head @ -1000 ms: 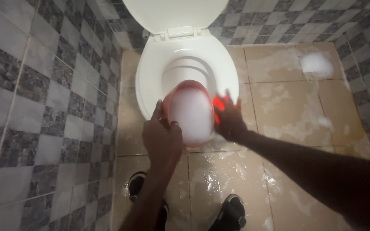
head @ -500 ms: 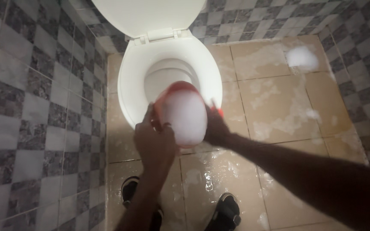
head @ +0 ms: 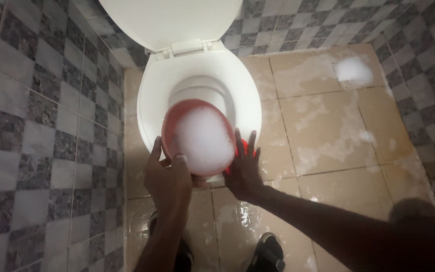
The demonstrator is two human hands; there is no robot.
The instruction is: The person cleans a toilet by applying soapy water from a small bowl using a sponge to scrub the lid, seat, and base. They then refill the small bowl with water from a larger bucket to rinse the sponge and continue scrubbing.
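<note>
Head view: foam-filled red bowl (head: 201, 137) held between both hands (head: 205, 176).

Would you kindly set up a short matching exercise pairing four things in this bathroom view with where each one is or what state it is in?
Column one:
1. red bowl
2. toilet lid
3. patch of foam
4. shoes

Column two:
a. raised upright behind the toilet bowl
b. at the bottom edge, on the wet floor tiles
c. full of suds, gripped by the left hand and right hand
d. lying on the floor near the far right wall

Pairs: 1-c, 2-a, 3-d, 4-b
</note>
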